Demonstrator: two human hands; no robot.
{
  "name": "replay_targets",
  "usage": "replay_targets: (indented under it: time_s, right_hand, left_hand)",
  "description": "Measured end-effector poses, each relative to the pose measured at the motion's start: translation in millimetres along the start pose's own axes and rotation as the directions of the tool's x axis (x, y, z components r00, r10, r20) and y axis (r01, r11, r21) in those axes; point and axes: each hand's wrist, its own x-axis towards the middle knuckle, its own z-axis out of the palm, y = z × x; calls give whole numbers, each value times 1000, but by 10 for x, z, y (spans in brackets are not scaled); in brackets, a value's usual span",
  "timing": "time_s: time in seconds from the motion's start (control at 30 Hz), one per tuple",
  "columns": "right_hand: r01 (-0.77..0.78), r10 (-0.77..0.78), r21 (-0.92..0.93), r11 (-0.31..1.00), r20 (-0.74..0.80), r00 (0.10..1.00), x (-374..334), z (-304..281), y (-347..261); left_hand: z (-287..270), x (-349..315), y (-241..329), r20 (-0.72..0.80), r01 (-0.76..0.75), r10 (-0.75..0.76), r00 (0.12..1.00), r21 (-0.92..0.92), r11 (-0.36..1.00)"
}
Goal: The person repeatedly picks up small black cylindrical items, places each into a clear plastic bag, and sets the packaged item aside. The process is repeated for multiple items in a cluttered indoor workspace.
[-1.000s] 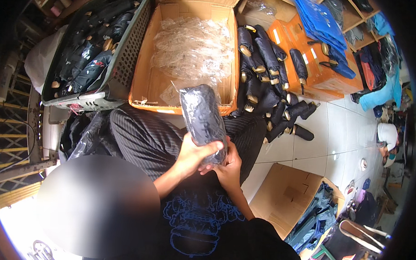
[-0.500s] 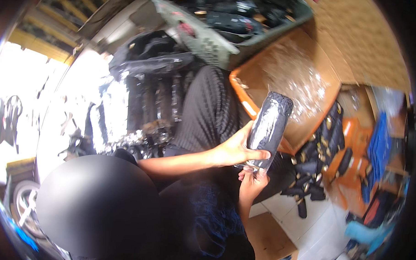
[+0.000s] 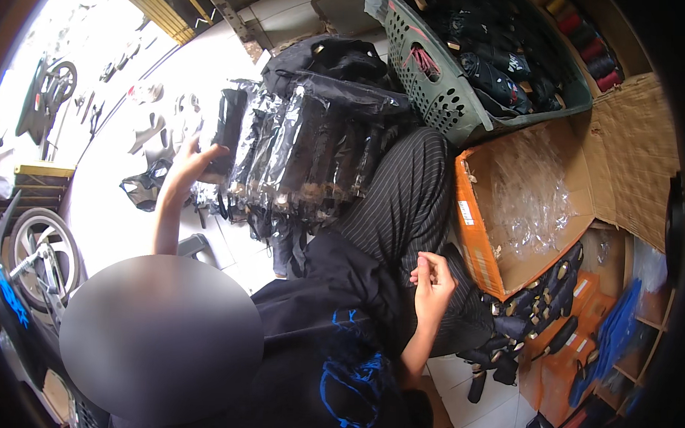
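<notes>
My left hand (image 3: 189,166) is closed round the lower end of a black folded umbrella (image 3: 231,119) in a clear plastic sleeve. This umbrella stands at the left end of a row of similar sleeved umbrellas (image 3: 292,148), lying side by side. My right hand (image 3: 433,283) is in front of my striped trouser leg (image 3: 404,186), its fingers curled in towards the thumb. Nothing shows in it.
A grey-green basket (image 3: 437,100) full of dark folded umbrellas stands at the far right. Below it, an open carton (image 3: 479,241) holds clear plastic sleeves. More dark umbrellas (image 3: 536,296) lie beside the carton on the tiles. A wheel (image 3: 47,256) shows at left.
My left hand has carried the sleeved umbrella from in front of the carton leftwards to the row. My right hand has let go of its lower end and stayed near my leg.
</notes>
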Motion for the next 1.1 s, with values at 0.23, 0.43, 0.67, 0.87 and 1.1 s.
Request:
replay_targets:
  time_s: [0.23,0.43,0.67,0.87,1.1]
  right_hand:
    - [-31,31,-8,999,-9,999,-45,-47,11]
    - [-84,84,9,996,-90,992,-209,-167,155]
    - [-135,136,33,990,-434,891,-474,-909,646]
    - [-511,66,-80,856,-963,261,-1208,-1936,1789]
    - [-662,608,543,517,-777,-162,-1781,-2539,3264]
  left_hand:
    - [239,297,-891,-194,-171,281,940,445,879]
    - [95,598,-733,1,-333,357,934,365,869]
    - [259,466,-513,-193,-426,576,794,500,754]
    - [1387,-183,843,10,-824,1000,25,566,15]
    - [2431,-610,1158,44,-994,998,-39,97,-43]
